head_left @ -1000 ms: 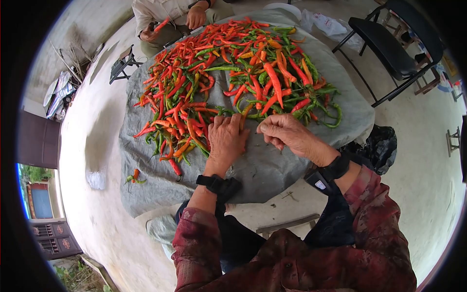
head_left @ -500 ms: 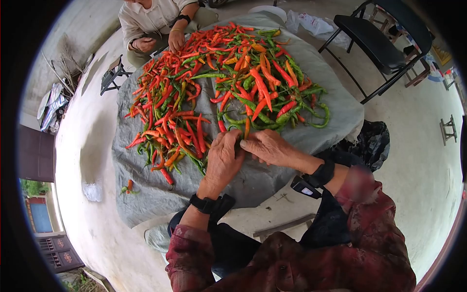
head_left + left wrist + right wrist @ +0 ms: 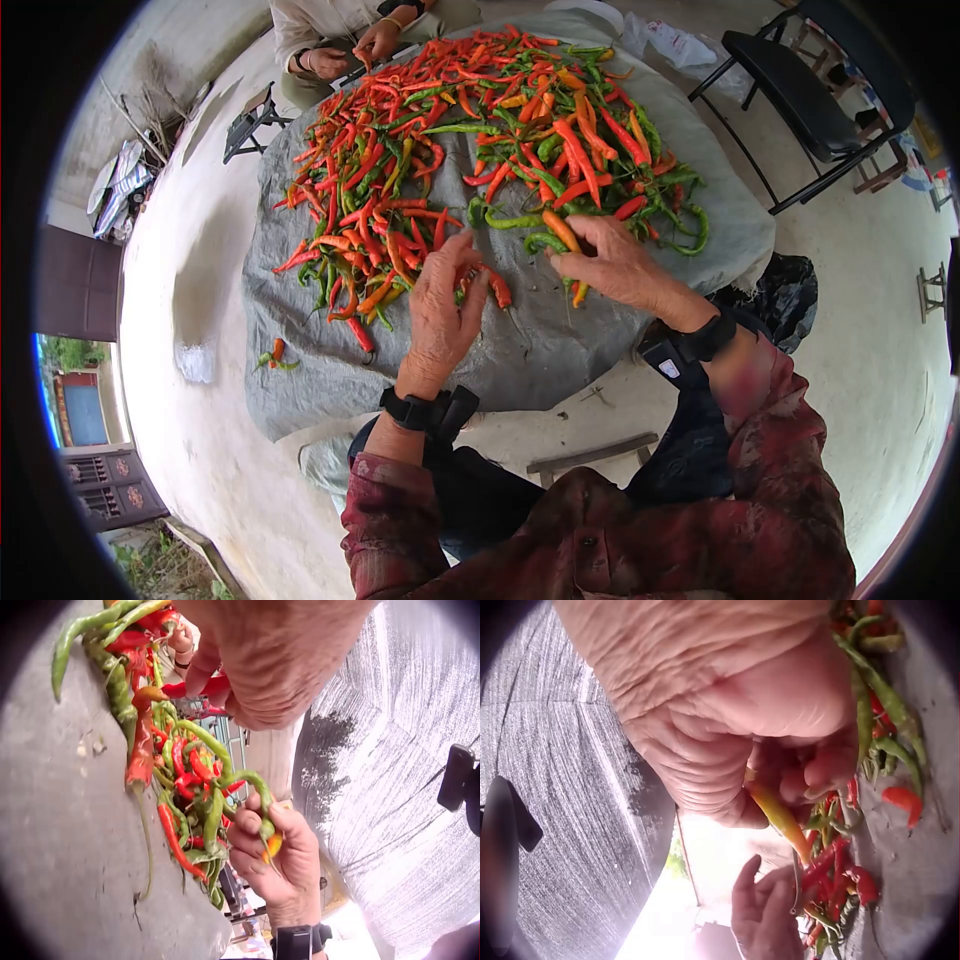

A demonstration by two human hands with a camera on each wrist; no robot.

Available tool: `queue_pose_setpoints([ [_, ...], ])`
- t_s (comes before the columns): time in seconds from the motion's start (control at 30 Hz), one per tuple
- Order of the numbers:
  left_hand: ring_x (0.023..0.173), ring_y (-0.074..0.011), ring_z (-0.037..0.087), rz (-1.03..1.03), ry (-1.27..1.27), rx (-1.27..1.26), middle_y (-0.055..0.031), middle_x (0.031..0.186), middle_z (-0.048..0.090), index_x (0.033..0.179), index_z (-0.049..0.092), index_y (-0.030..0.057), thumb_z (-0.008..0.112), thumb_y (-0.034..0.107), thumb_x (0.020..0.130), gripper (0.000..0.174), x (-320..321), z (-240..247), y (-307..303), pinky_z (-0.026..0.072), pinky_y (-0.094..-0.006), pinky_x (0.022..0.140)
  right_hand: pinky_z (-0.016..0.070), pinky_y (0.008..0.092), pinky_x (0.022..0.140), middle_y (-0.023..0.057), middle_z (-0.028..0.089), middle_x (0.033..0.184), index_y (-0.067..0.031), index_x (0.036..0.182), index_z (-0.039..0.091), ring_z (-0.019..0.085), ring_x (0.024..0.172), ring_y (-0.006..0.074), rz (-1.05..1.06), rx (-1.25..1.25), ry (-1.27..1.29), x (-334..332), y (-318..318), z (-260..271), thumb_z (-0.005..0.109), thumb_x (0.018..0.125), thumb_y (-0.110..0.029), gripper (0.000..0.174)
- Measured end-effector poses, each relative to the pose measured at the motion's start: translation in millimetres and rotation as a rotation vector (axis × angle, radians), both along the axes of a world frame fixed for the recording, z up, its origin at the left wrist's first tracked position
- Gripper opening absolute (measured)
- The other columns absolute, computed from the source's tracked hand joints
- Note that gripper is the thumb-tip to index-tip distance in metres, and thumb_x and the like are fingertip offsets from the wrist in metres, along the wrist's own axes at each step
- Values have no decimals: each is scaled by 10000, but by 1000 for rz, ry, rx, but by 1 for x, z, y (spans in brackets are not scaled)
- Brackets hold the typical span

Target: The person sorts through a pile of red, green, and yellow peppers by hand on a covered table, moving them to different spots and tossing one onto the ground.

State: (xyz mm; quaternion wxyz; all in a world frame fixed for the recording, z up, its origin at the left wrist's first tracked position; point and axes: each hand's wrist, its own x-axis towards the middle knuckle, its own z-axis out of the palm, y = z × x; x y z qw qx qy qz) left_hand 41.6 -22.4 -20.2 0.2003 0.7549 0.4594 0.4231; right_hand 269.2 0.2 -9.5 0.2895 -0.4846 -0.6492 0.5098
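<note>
My right hand (image 3: 618, 268) grips an orange pepper (image 3: 560, 231) and a curled green pepper (image 3: 259, 787) between thumb and fingers; the orange one hangs below the palm in the right wrist view (image 3: 778, 817). To its left, my left hand (image 3: 440, 300) hovers over the near edge of the pepper pile (image 3: 385, 170), thumb and fingers apart. A red pepper shows behind its fingers in the left wrist view; I see no clear grip on it. Another red pepper (image 3: 497, 287) with a long stem lies on the grey cloth (image 3: 540, 360) between the hands.
Across the cloth another person's hands (image 3: 375, 42) are at the far edge of the pile. A black chair (image 3: 790, 95) stands at the right, a small folding stool (image 3: 255, 122) at the left. A black plastic bag (image 3: 785, 300) lies near my right forearm.
My hands have moved apart from being together. The right one has shifted right with the orange pepper, and the left one's fingers have spread. The other person's hands have come together.
</note>
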Motion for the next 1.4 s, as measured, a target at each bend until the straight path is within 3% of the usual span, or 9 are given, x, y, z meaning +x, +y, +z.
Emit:
queue_pose_setpoints([
  [0.3, 871, -220, 621, 137, 28, -33, -118, 940, 591, 1137, 537, 21, 540, -108, 752, 406, -2, 3, 10, 513, -297, 676, 432, 258, 563, 23, 577, 657, 11, 950, 603, 516, 581, 109, -358, 180, 62, 60, 17, 33, 579, 849, -236, 268],
  [0.43, 867, -232, 619, 91, 96, 123, -126, 950, 591, 1120, 542, 22, 526, -111, 758, 386, 3, 4, 9, 509, -306, 690, 423, 271, 550, 56, 563, 620, -12, 923, 614, 502, 541, 137, -523, 511, -216, 86, 32, 16, 592, 867, -247, 243],
  [0.5, 868, -237, 618, 80, 80, 112, -129, 958, 592, 1116, 542, 21, 521, -112, 759, 382, 5, 3, 8, 507, -307, 696, 455, 309, 611, 95, 589, 726, -32, 956, 610, 552, 637, 207, -544, 421, -284, 92, 34, 9, 606, 852, -213, 209],
  [0.57, 870, -241, 617, 74, 65, 104, -132, 965, 593, 1112, 543, 21, 517, -113, 760, 378, 7, 4, 7, 506, -308, 702, 462, 312, 674, 91, 596, 856, -44, 1042, 588, 570, 782, 235, -595, 902, -737, 97, 38, -9, 573, 843, -133, 219],
  [0.67, 881, -248, 615, 49, 25, 85, -134, 975, 594, 1112, 540, 19, 509, -115, 761, 377, 8, 4, 7, 503, -307, 706, 454, 370, 799, 134, 580, 948, -57, 1044, 592, 540, 935, 323, -649, 901, -671, 83, 33, 5, 554, 808, -59, 239],
  [0.87, 932, -228, 610, -16, -81, 50, -128, 1038, 583, 1145, 520, 13, 489, -117, 790, 380, 11, -3, 4, 509, -303, 774, 472, 364, 759, 118, 574, 957, -42, 1033, 588, 569, 860, 304, -282, 966, -352, 35, 16, 10, 555, 788, 12, 253],
  [1.03, 1011, -176, 576, -187, -736, -427, -84, 1122, 554, 1236, 454, 13, 412, -55, 890, 355, 11, -4, 2, 516, -313, 824, 471, 413, 742, 125, 575, 876, -20, 943, 577, 570, 867, 325, -17, 719, -194, -19, -6, -4, 616, 777, -86, 183],
  [1.13, 1014, -181, 576, -201, -784, -492, -95, 1130, 552, 1240, 457, 20, 408, -16, 912, 334, 6, 0, 2, 519, -312, 823, 451, 455, 699, 166, 589, 825, -5, 885, 554, 581, 822, 371, 245, 465, -262, -31, -7, -12, 639, 783, -164, 208],
  [1.4, 966, -156, 579, 66, -501, -317, -87, 1119, 573, 1192, 495, 18, 481, 11, 896, 297, -16, 4, 7, 505, -295, 764, 446, 387, 593, 133, 583, 686, -6, 858, 520, 584, 634, 296, 118, 413, -242, -36, 8, -19, 575, 844, -170, 174],
])
